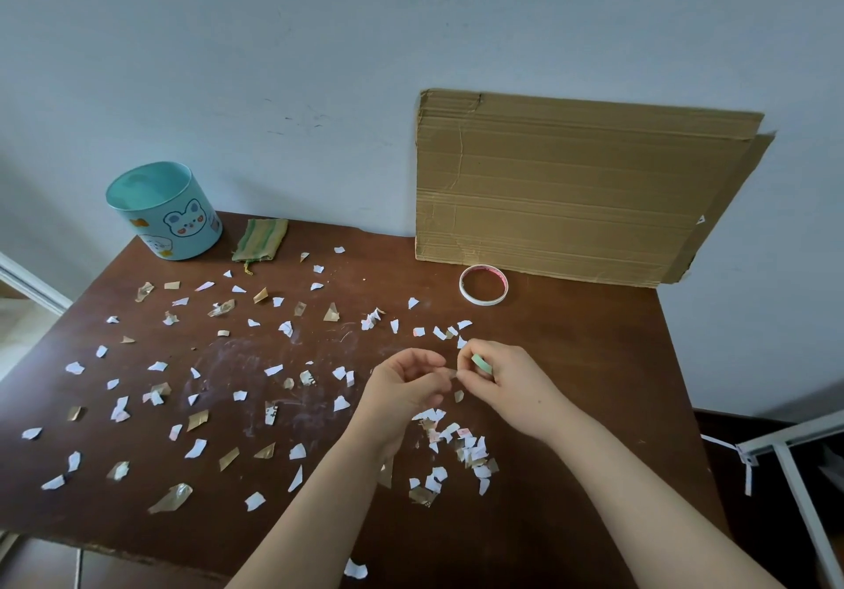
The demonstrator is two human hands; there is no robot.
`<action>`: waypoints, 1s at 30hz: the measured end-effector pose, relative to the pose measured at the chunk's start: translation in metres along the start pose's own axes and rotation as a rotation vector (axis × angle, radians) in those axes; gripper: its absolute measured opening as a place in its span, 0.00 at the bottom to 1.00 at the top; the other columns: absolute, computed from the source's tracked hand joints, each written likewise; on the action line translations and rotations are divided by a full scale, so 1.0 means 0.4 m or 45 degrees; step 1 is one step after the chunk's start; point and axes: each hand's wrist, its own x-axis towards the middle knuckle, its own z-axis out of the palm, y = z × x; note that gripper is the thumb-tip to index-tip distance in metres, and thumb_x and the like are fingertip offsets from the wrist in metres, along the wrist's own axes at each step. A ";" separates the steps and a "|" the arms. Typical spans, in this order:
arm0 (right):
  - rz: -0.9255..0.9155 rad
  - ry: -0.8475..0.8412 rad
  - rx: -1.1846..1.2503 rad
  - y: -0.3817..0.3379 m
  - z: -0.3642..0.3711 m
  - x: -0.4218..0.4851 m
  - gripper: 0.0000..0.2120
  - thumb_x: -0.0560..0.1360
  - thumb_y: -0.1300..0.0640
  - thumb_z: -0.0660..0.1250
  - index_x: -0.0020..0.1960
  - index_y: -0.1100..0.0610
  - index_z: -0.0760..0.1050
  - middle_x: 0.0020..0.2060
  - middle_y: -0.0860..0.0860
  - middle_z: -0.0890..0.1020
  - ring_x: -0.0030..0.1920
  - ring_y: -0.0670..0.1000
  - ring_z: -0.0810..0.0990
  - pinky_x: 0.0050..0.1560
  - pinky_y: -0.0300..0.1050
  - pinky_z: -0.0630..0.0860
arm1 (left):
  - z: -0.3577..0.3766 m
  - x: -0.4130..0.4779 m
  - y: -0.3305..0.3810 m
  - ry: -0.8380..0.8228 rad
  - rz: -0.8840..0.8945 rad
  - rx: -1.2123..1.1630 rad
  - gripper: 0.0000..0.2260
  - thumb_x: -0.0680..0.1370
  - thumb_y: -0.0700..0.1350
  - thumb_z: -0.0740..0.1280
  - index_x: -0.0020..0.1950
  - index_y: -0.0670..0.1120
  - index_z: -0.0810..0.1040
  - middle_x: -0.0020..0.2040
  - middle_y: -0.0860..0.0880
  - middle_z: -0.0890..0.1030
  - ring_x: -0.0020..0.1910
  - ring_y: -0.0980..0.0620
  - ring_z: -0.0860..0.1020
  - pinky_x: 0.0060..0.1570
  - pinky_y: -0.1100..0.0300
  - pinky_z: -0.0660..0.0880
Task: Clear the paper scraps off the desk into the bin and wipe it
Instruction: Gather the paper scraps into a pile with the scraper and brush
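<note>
We are holding both hands above the desk (593, 351), right of centre. Our right hand (509, 383) is gripping a small green roll (482, 363) between thumb and curled fingers. Our left hand (406, 387) is pinching what appears to be the roll's loose end (452, 373); the strip is too small to confirm.

We are judging this as preparation. No gathering is under way, and the paper scraps (273, 369) are lying scattered across most of the desk, with a denser heap (470, 449) below the hands. The bin (169, 214) is standing upright at the far left corner, well apart from the hands, with the striped cloth (261, 237) just beside it.

The next move is calling for freeing the hands, sweeping the scraps together and carrying them to the bin before wiping.
</note>
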 end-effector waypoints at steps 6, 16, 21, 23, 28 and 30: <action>0.040 -0.019 -0.053 0.001 0.006 0.008 0.07 0.77 0.54 0.63 0.42 0.46 0.69 0.39 0.46 0.79 0.39 0.46 0.78 0.38 0.37 0.73 | 0.008 -0.004 0.008 0.034 0.226 0.407 0.06 0.71 0.37 0.71 0.45 0.47 0.80 0.39 0.49 0.83 0.38 0.55 0.80 0.39 0.67 0.76; 0.170 0.130 0.064 0.021 0.014 0.017 0.09 0.72 0.50 0.69 0.44 0.48 0.68 0.29 0.47 0.70 0.28 0.45 0.66 0.34 0.41 0.69 | -0.004 -0.006 -0.003 -0.099 0.181 0.186 0.08 0.72 0.37 0.69 0.48 0.46 0.79 0.40 0.51 0.82 0.42 0.55 0.80 0.42 0.65 0.76; 0.186 0.147 0.070 0.010 0.031 0.020 0.07 0.74 0.52 0.68 0.38 0.46 0.71 0.27 0.43 0.72 0.29 0.44 0.72 0.33 0.33 0.69 | -0.006 -0.005 -0.019 -0.147 0.103 0.114 0.13 0.70 0.33 0.71 0.51 0.45 0.77 0.38 0.51 0.79 0.39 0.55 0.78 0.45 0.64 0.76; 0.202 0.129 0.111 0.002 0.037 0.023 0.05 0.76 0.53 0.65 0.41 0.48 0.75 0.33 0.43 0.77 0.35 0.45 0.77 0.37 0.34 0.73 | -0.005 -0.003 -0.022 -0.073 0.110 0.179 0.13 0.69 0.35 0.73 0.50 0.45 0.77 0.35 0.53 0.78 0.38 0.54 0.76 0.46 0.61 0.76; 0.295 0.029 0.403 -0.001 0.039 0.027 0.04 0.75 0.55 0.66 0.48 0.49 0.80 0.40 0.52 0.83 0.42 0.48 0.81 0.42 0.34 0.74 | -0.024 -0.001 -0.024 -0.045 0.131 0.042 0.11 0.71 0.31 0.68 0.48 0.46 0.76 0.37 0.51 0.78 0.39 0.54 0.75 0.46 0.59 0.74; 0.298 -0.021 0.482 -0.003 0.043 0.029 0.05 0.74 0.53 0.68 0.48 0.50 0.81 0.41 0.53 0.83 0.43 0.47 0.80 0.41 0.29 0.72 | -0.028 -0.002 -0.025 -0.051 0.131 -0.018 0.11 0.72 0.30 0.67 0.48 0.45 0.76 0.38 0.50 0.78 0.40 0.52 0.75 0.44 0.59 0.74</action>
